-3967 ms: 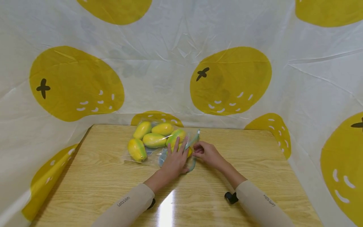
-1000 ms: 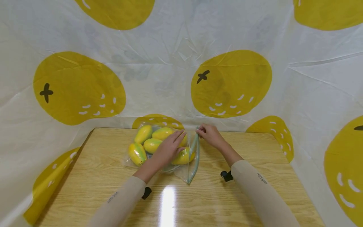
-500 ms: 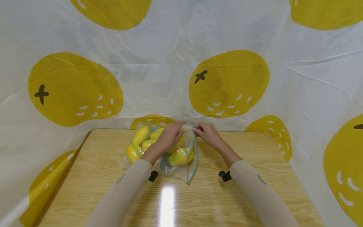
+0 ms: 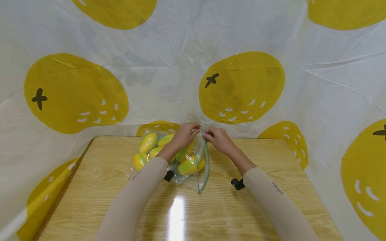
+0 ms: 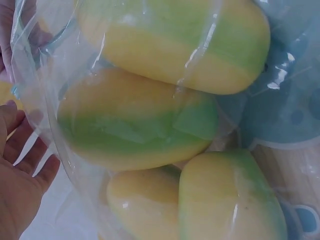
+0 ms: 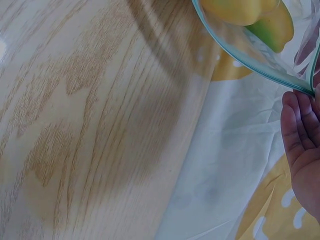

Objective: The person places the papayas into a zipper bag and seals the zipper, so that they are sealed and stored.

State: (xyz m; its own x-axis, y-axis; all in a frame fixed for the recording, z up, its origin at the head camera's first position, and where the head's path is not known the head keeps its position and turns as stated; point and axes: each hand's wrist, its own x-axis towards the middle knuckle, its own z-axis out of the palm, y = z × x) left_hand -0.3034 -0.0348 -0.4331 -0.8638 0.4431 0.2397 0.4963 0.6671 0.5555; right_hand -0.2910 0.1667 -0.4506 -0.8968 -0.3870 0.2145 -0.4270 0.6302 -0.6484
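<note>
A clear zip bag (image 4: 193, 182) lies on the table, holding several yellow-green, mango-shaped fruits (image 4: 190, 165). Its teal zip edge (image 4: 207, 167) faces right and stands parted, with a gap between the two strips. My right hand (image 4: 221, 139) pinches the far end of this edge, as the zip strip (image 6: 280, 77) in the right wrist view also shows. Reaching over the bag, my left hand (image 4: 184, 135) has its thumb and forefinger right at the same far corner; I cannot tell whether they grip it. In the left wrist view, the left hand's fingers (image 5: 30, 150) lie bent beside the plastic.
The wooden table (image 4: 256, 201) carries a bright light reflection near its front. A white cloth (image 4: 163, 90) printed with large yellow fruits hangs behind and along both sides, close to the bag at the back edge. Black wrist cameras (image 4: 237, 184) stick out from the sleeves.
My left hand has moved off the fruits, far and right, to the bag's far corner. My right hand, lower at the opening at first, has gone up to that corner and shifted slightly left.
</note>
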